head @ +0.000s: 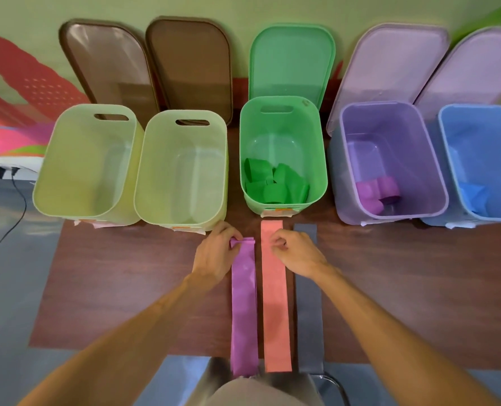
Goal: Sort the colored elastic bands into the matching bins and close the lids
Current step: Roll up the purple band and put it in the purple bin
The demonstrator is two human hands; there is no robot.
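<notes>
Your left hand (217,253) has its grip closed on the far end of the purple band (243,312), thumb and fingers pinching it where the end is folded back on itself. Your right hand (297,253) sits over the far part of the pink band (275,312) with its fingers curled and the tips down on the band. I cannot tell whether that grip actually pinches the band or only rests on it.

The purple band, the pink band and a grey band (309,312) lie flat side by side on the desk (111,288), running away from you, and their near ends hang over the desk's near edge. The grey band lies just right of your right hand, untouched.

Five open bins stand in a row at the far side of the desk. From your left they are a first pale yellow-green bin (82,148), a second pale yellow-green bin (179,153), a green bin (281,127), a purple bin (389,124) and a blue bin (483,133). Rolled green bands (275,183) lie in the green bin, rolled purple bands (375,189) lie in the purple bin, and something blue (471,191) lies in the blue bin.

Behind the bins the lids lean against the wall: one brown lid (108,63), another brown lid (190,63), a green lid (291,60) and two lilac lids (389,63) (471,71).
</notes>
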